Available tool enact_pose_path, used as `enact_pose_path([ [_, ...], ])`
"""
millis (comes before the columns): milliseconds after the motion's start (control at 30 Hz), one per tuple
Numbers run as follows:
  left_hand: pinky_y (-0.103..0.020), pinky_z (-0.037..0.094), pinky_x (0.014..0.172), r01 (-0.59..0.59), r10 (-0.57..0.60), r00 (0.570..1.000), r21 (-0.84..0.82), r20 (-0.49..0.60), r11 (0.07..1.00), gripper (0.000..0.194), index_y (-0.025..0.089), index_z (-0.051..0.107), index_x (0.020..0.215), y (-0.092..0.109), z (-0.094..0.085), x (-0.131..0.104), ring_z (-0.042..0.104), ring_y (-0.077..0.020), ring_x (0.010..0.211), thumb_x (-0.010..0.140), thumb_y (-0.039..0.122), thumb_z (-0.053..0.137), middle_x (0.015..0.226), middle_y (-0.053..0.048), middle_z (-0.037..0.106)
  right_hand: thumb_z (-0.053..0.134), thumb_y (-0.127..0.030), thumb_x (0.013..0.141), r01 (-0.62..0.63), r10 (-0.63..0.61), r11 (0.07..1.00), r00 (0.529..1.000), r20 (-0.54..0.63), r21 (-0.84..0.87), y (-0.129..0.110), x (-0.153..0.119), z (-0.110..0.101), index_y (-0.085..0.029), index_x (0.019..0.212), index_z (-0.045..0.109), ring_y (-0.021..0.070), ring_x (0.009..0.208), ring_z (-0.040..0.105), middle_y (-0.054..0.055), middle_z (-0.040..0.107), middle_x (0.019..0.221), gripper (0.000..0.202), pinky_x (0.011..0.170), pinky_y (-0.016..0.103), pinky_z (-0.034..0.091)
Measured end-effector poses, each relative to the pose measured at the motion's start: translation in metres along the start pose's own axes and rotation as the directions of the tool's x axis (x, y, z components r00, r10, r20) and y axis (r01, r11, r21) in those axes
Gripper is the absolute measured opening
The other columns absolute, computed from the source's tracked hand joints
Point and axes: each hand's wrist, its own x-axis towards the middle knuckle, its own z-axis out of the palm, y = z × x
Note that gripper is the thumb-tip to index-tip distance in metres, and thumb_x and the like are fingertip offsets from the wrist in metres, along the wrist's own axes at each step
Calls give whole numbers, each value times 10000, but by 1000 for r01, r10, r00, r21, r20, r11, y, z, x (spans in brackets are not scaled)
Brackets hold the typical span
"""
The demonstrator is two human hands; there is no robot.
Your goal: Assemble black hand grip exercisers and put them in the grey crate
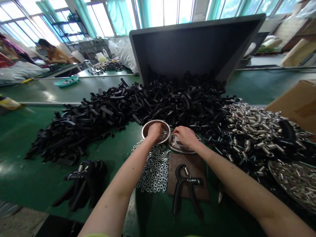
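Silvery bowl (pixel 145 129), centre frame: left hand (pixel 154 131) inside, right hand (pixel 185 135) over the neighbouring dish (pixel 183 150); I can't tell whether fingers grip. Apparently picking small parts (pixel 164 134); next needs steady lifting.

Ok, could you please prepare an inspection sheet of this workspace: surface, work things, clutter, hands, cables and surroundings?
Surface: green table; brown pad near the person.
Work things: metal bowl and shallow dish side by side; hand grip on the pad, its legs overhanging the near edge; loose metal rings beside the pad.
Clutter: black handles heaped before a tilted grey bin; springs piled at right.
Hands: left hand inside the bowl; right hand at the dish; both grasps unclear.
Cables: nothing clearly seen.
Surroundings: people at left, curtained windows behind, cardboard box at right.
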Motion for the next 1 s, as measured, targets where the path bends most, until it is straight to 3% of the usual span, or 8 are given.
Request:
enact_pose_path([
  [133, -276, 475, 740, 99, -105, 994, -149, -37, 984, 127, 139, 617, 860, -5, -14, -8, 652, -204, 827, 792, 189, 523, 810, -94, 693, 432, -237, 898, 81, -81, 997, 997, 5, 3, -13, 10, -5, -197, 996, 666, 197, 1009, 547, 71, 661, 1019, 258, 853, 276, 384],
  [233, -230, 470, 563, 165, -182, 983, -300, -31, 940, 97, 143, 565, 829, -15, -23, -18, 644, -158, 595, 811, 206, 495, 645, -43, 664, 464, -207, 872, 161, -161, 987, 984, 72, 5, -31, 26, -2, -205, 959, 694, 210, 1032, 536, 77, 670, 1018, 246, 844, 279, 395],
  [300, -213, 455, 506, 188, -222, 974, -388, -42, 902, 75, 148, 532, 816, -21, -27, -23, 633, -144, 543, 816, 214, 496, 630, -33, 656, 488, -212, 855, 200, -199, 980, 971, 134, 2, -43, 38, 3, -203, 925, 713, 226, 1043, 542, 88, 676, 997, 236, 821, 283, 414],
  [433, -197, 439, 481, 191, -268, 960, -504, -86, 843, 100, 167, 500, 756, -27, -33, -27, 622, -130, 534, 808, 247, 527, 633, -15, 647, 535, -234, 847, 216, -201, 976, 945, 257, -30, -60, 58, 18, -170, 914, 708, 242, 1008, 577, 113, 658, 1012, 196, 810, 322, 450],
  [667, -189, 364, 433, 200, -322, 940, -585, -110, 786, 115, 171, 516, 673, -36, -38, -25, 503, -89, 415, 752, 246, 551, 532, 33, 573, 544, -335, 884, 213, -174, 976, 896, 407, -51, -69, 71, 31, -179, 1168, 541, 196, 992, 578, 82, 557, 1176, 324, 819, 388, 502],
  [800, -186, 343, 422, 242, -372, 925, -634, -78, 734, 104, 164, 505, 627, -40, -36, -25, 463, -82, 395, 703, 180, 574, 478, 40, 539, 584, -289, 854, 212, -193, 977, 909, 369, -11, -68, 69, 28, -151, 1108, 575, 206, 967, 593, 87, 611, 1087, 289, 816, 373, 482],
  [900, -180, 357, 420, 255, -373, 928, -702, -16, 665, 133, 157, 496, 605, -38, -38, -27, 454, -77, 388, 660, 115, 610, 449, 48, 516, 576, -183, 822, 196, -205, 979, 944, 258, 62, -64, 63, 20, -170, 1116, 576, 226, 960, 602, 99, 661, 1015, 294, 786, 316, 438],
  [1000, -183, 429, 460, 261, -336, 939, -795, 76, 548, 138, 139, 525, 641, -34, -41, -30, 492, -69, 415, 646, 54, 633, 494, 45, 536, 496, -147, 845, 173, -198, 971, 969, 147, 167, -53, 49, 6, -211, 1134, 570, 191, 925, 607, 67, 674, 1015, 306, 751, 266, 415],
])
